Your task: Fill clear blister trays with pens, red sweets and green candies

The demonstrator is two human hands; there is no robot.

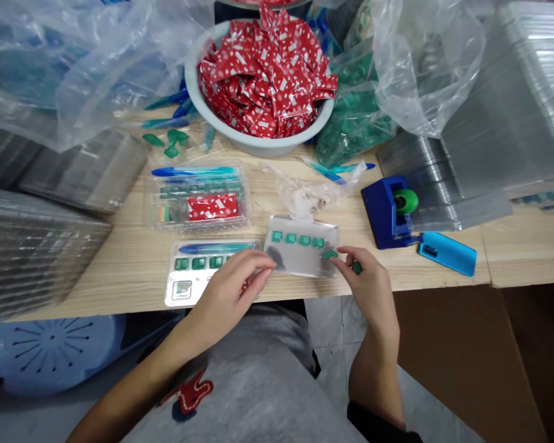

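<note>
My right hand (369, 280) pinches a green gem-like piece (329, 254) between thumb and index finger, at the right side of a clear plastic tray (300, 263). A second green piece (357, 267) shows tucked in its curled fingers. Several square green pieces sit in a row along the tray's upper part. My left hand (235, 280) is at the tray's lower left corner, thumb and index fingertips together; whether they grip the edge I cannot tell. Beneath that hand lies a partly hidden clear blister tray (170, 295) with a blue pen (212, 248) and green squares.
A filled clear pack (153, 215) lies behind, beside loose green pieces (170, 144). A basin (258, 144) holds red spotted packets. At right are a blue tape dispenser (381, 215), a blue phone (450, 253) and stacked clear trays (471, 154); more stacks (32, 252) stand left.
</note>
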